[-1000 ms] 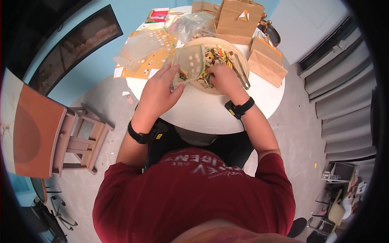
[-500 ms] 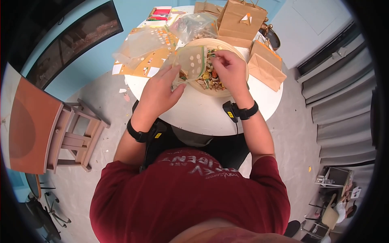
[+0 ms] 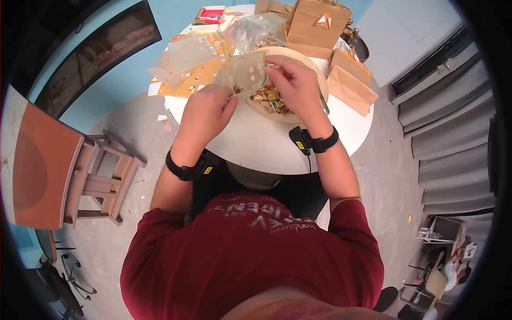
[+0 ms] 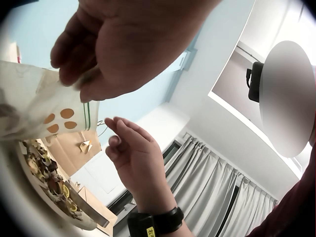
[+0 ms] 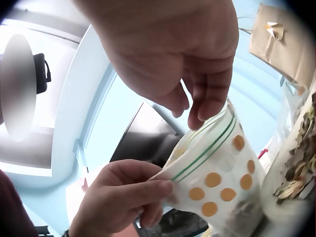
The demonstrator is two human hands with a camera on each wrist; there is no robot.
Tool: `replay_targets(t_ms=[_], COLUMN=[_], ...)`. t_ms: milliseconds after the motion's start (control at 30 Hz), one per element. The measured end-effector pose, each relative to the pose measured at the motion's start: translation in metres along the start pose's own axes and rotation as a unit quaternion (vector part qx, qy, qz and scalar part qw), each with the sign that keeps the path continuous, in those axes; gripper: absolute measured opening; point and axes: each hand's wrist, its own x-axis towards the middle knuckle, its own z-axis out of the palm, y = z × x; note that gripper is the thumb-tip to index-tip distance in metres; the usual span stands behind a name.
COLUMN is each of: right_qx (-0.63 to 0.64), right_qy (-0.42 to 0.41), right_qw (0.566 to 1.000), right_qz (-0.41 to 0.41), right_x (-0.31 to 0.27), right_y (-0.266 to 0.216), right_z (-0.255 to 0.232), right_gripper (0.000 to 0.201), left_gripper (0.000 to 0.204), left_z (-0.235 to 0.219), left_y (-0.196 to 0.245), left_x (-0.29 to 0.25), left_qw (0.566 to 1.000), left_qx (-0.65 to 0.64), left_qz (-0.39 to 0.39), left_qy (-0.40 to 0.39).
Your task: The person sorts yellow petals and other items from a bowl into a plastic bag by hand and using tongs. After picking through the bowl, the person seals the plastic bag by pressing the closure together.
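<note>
My left hand (image 3: 207, 114) pinches the mouth edge of a clear zip bag (image 5: 228, 180) with orange dots and a green seal line. The bag's mouth gapes, and some dark pieces sit low inside it. Over that mouth is my right hand (image 3: 296, 88), its thumb and fingertips apart and loosely bent close to the rim, nothing visible between them. A round, light-coloured shallow bowl (image 3: 292, 53) stands beside and under the bag. It holds a mix of small dried-looking pieces (image 3: 271, 101) in brown, yellow and green, partly covered by the bag and right hand.
Metal tongs (image 4: 89, 205) lie along the bowl's right side. Brown paper bags (image 3: 314, 26) stand behind and to the right. Further clear bags (image 3: 256, 33) lie at the back and left, over orange-brown paper (image 3: 186, 85) on the white round table (image 3: 250, 144).
My right hand has risen from the pieces in the bowl and moved left to the bag's mouth. My left hand has shifted its hold, and the bag's mouth now gapes beneath my right fingers.
</note>
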Motion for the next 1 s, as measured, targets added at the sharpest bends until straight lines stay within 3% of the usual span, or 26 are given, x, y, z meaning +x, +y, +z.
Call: replay_targets(t_ms=[67,167,300,467,667,767,1000], right_qx=[0.000,-0.101,-0.186,-0.266,-0.306,-0.275,-0.208], right_qy=[0.044,0.019,-0.114,-0.175,-0.188,-0.180,-0.039], right_qw=[0.998,0.994,0.975,0.946,0.933,0.944,0.977], right_qz=[0.053,0.036,0.044,-0.052,0.005,0.016,0.009], right_x=[-0.001,-0.002,-0.014,-0.018,-0.017,-0.017,-0.008], right_y=[-0.001,0.025,0.038,0.069,0.070,0.079,0.078], right_z=[-0.010,-0.022,-0.022,0.008,0.026,0.025,0.007], right_gripper=[0.014,0.015,0.015,0.018,0.010,0.010,0.011], left_gripper=[0.012,0.011,0.010,0.012,0.013,0.014,0.014], left_z=[-0.003,-0.007,-0.009,-0.007,-0.005,-0.004,-0.002], left_y=[-0.003,-0.006,-0.002,0.002,0.005,0.006,0.010], left_x=[0.003,0.005,0.011,0.011,0.007,0.005,0.002], left_qw=[0.999,0.997,0.992,0.990,0.993,0.994,0.995], left_qx=[-0.006,-0.010,-0.026,-0.033,-0.029,-0.030,-0.054], left_qz=[-0.009,-0.038,-0.051,-0.047,-0.037,-0.037,-0.056], left_qy=[0.035,0.070,0.116,0.131,0.106,0.095,0.060])
